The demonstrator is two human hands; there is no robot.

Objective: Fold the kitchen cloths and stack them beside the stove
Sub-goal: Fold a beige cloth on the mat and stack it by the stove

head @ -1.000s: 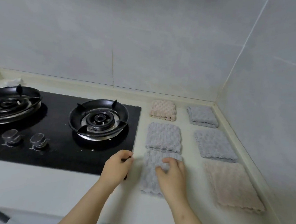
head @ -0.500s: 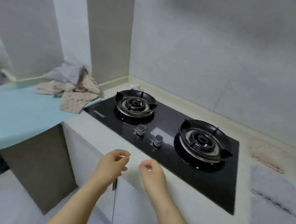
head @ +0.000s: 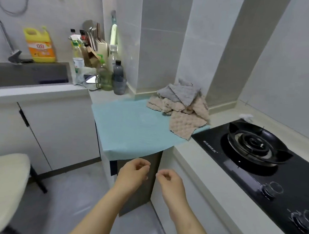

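Note:
A loose pile of unfolded kitchen cloths (head: 183, 103), beige ones below and grey ones on top, lies at the back right of a light blue mat (head: 131, 128), just left of the black gas stove (head: 267, 161). My left hand (head: 132, 172) and my right hand (head: 169, 182) hover side by side in front of the mat's near edge, well short of the pile. Both hands hold nothing, with fingers loosely curled and apart. The folded cloths to the right of the stove are out of view.
Bottles (head: 117, 77) and utensils crowd the corner behind the mat. A sink (head: 27, 73) with a yellow detergent jug (head: 40, 45) is at the left. A cream stool seat (head: 0, 188) stands at lower left. White cabinet fronts run below the counter.
The view has swung left from the folded cloths to the unfolded pile. My right hand has let go of the grey folded cloth, and both hands now hang in the air, holding nothing.

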